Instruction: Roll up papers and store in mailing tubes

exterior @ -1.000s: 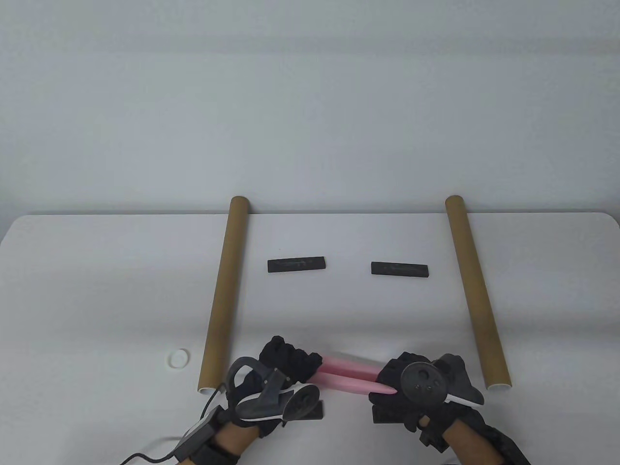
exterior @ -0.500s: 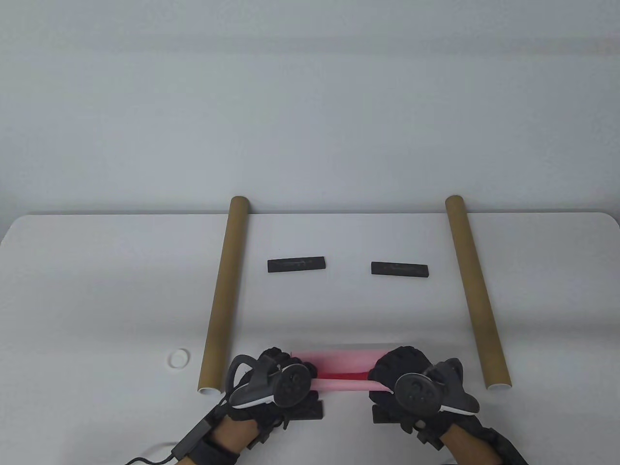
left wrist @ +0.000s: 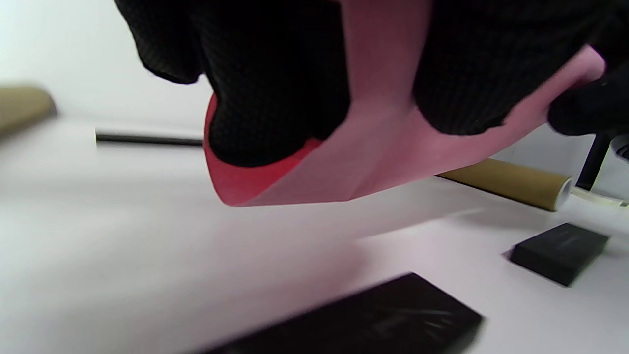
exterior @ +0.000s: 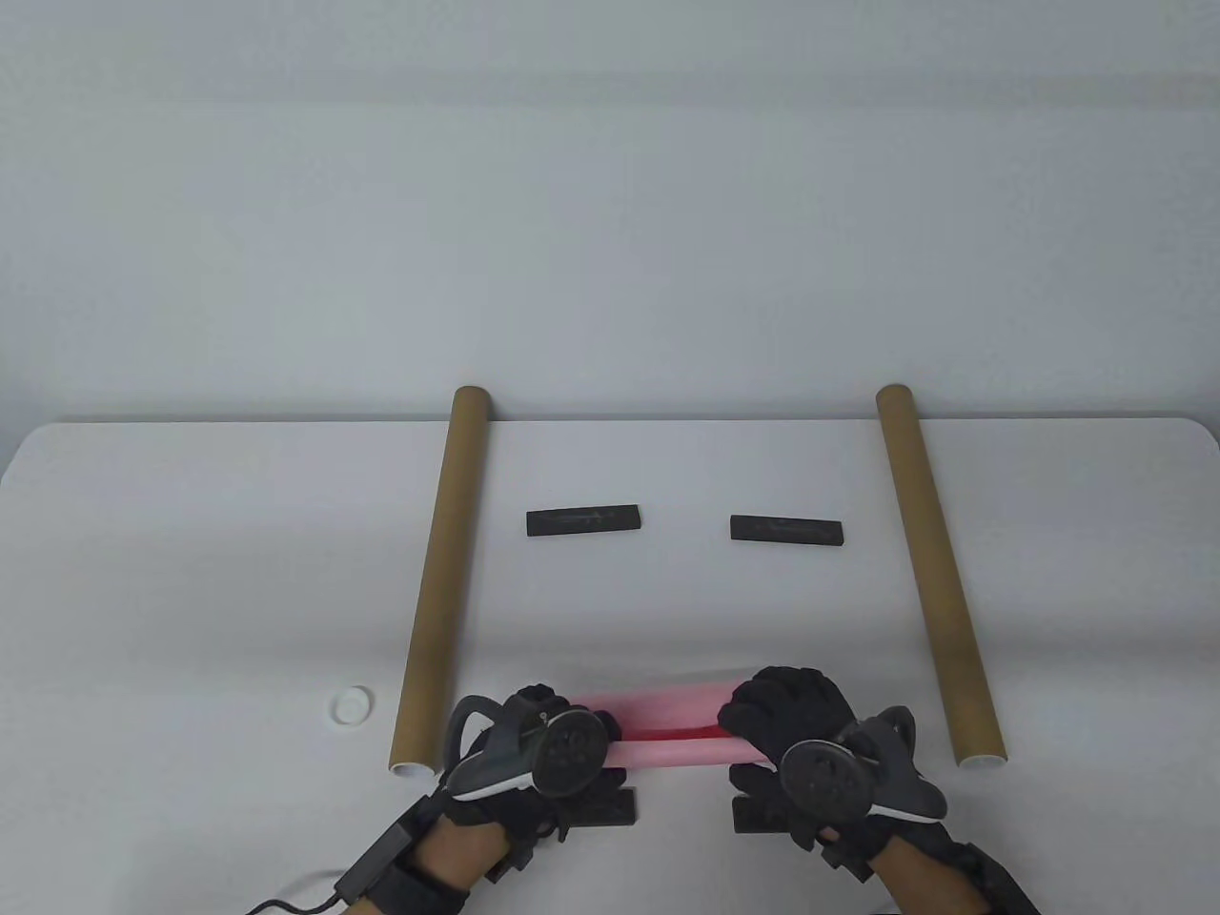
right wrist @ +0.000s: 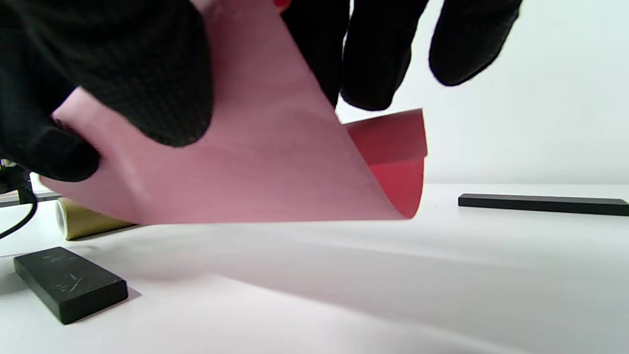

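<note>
Both hands hold one pink paper (exterior: pixel 667 729) w/ red inner face, curled lengthwise into a loose, open roll spanning the gap btw. them.

- Left hand (exterior: pixel 534 753): grips the left end of the paper. In left wrist view, fingers (left wrist: pixel 275 88) are wrapped over the curl, thumb side pressing the outer pink face; the paper (left wrist: pixel 373 147) hangs clear of the table (left wrist: pixel 147 246).
- Right hand (exterior: pixel 810 743): grips the right end. In right wrist view, thumb and first finger pinch the paper (right wrist: pixel 255 162); the other fingers (right wrist: pixel 378 54) are spread, off the sheet. Red inner face shows at the free end of the curl.
- Roll is not closed: red interior is visible btw. the hands in table view.

Surroundings, rel. to hands:
- Left mailing tube (exterior: pixel 440 581): just outboard of left hand, running away from the person; near end open.
- Right mailing tube (exterior: pixel 939 577): outboard of right hand, well apart from it; same orientation.
- White cap (exterior: pixel 351 705): left of left tube's near end.
- Far black bars (exterior: pixel 583 520) and (exterior: pixel 786 529): ahead of the hands, btw. the tubes.
- Near black blocks: one under/beside left hand (exterior: pixel 610 808), one under right hand (exterior: pixel 758 815), both on the table.
</note>
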{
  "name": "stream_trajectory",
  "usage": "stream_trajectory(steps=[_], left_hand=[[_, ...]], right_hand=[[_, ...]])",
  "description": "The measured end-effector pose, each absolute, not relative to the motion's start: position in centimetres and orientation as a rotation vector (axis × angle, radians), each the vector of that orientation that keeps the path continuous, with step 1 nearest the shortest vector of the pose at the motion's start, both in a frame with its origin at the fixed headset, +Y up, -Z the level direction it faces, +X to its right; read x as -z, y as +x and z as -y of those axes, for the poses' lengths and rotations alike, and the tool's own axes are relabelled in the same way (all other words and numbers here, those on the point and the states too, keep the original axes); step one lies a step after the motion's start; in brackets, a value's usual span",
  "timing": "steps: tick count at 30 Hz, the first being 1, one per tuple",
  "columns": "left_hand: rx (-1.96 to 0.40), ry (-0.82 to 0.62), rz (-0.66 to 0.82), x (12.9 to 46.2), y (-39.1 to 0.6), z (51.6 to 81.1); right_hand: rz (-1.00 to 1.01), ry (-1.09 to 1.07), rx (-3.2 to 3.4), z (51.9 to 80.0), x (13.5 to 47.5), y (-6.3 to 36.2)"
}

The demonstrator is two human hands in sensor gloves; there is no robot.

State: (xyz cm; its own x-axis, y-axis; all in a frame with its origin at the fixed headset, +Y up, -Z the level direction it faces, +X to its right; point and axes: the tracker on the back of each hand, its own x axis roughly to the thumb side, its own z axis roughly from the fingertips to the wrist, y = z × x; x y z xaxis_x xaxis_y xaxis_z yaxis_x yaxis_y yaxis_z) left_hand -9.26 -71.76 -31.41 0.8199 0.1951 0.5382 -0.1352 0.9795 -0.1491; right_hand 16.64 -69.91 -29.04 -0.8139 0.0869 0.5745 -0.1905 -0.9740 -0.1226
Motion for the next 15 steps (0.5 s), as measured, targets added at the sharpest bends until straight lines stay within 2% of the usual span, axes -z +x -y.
stream_trajectory(steps=[3,9,11,15], left_hand=[[-0.138,-0.094,0.583,31.3,-9.2,71.8],[0.136,0.179,0.642,29.7,-8.4,70.9],[0.141,0.215,0.65,29.5,-8.2,70.8],[0.068,0.142,0.634,30.0,-8.3,71.0]], right_hand=[[0.231,0.889,-2.835,70.0,29.1,16.7],[0.174,0.858,-2.811,70.0,29.6,17.1],[0.13,0.862,-2.801,70.1,29.7,17.1],[0.132,0.869,-2.815,70.3,29.6,17.2]])
